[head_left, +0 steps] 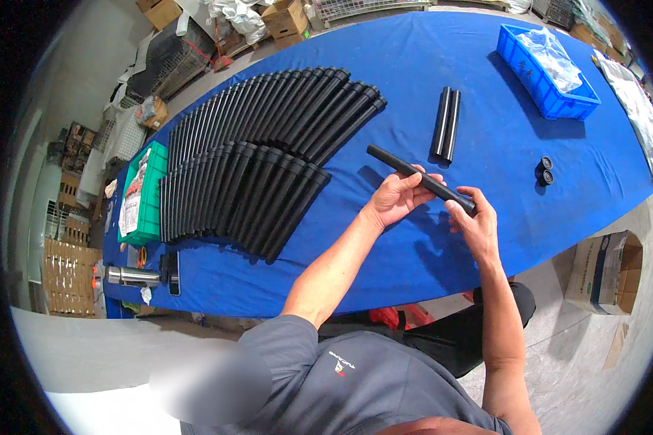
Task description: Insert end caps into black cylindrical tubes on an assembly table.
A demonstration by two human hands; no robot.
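A black tube [388, 158] slants across the space above the blue cloth, its far end up to the left. My left hand [400, 194] grips it around the middle, thumb on top. At its near right end, the fingers of my right hand [475, 221] close round the tube's end, where a cap-like collar seems to sit. Beyond my hands, two more black tubes [446, 125] lie side by side on the table. To the right rest two small round black caps [545, 171].
Two long rows of capped black tubes [247, 192] cover the table's left side. Beside them are a green crate [157, 196], a steel flask [133, 275] and a phone [174, 274]. A blue crate [531, 87] holding clear plastic bags stands far right. An open carton [604, 272] is on the floor.
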